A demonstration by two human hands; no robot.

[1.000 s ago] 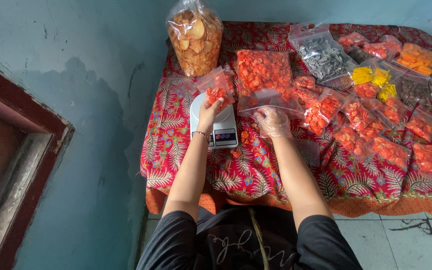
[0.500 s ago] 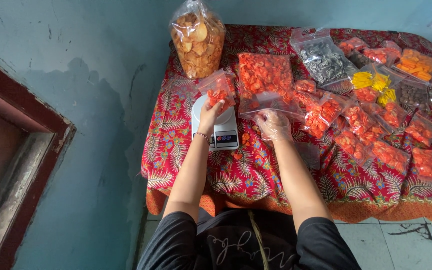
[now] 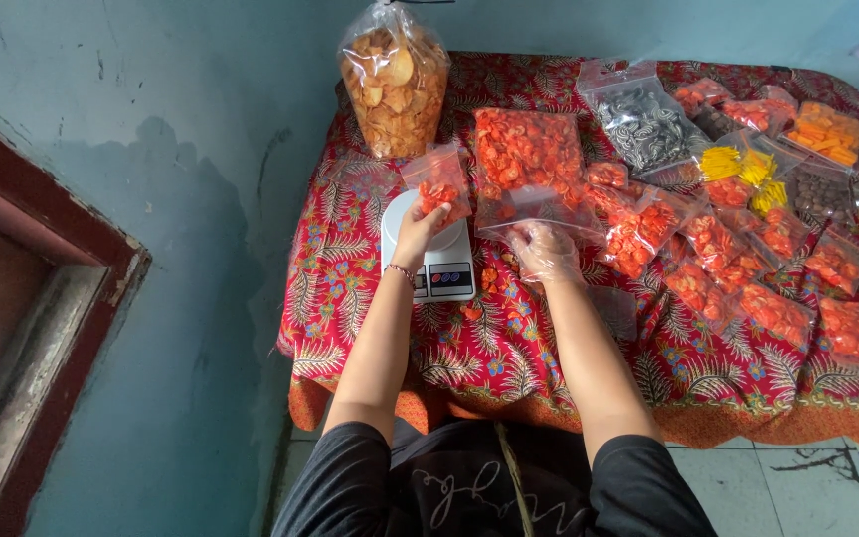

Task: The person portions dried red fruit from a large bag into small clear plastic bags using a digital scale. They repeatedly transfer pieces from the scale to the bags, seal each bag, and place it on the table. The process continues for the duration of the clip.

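Observation:
My left hand (image 3: 418,227) holds a small clear bag of orange-red crackers (image 3: 438,182) upright over a white kitchen scale (image 3: 431,262). My right hand (image 3: 542,249), in a thin clear plastic glove, grips the open mouth of a large clear bag of the same orange-red crackers (image 3: 524,159) that lies on the table just right of the scale. Both forearms reach out from the bottom of the view.
The table wears a red patterned cloth (image 3: 509,358). A tall bag of pale round chips (image 3: 395,85) stands at the back left. Several small filled bags (image 3: 738,268) cover the right half, with bags of dark snacks (image 3: 643,124) and yellow and orange snacks (image 3: 825,131) behind. Blue wall at left.
Both hands stay in nearly the same place; the small bag remains held over the scale. The view has shifted slightly.

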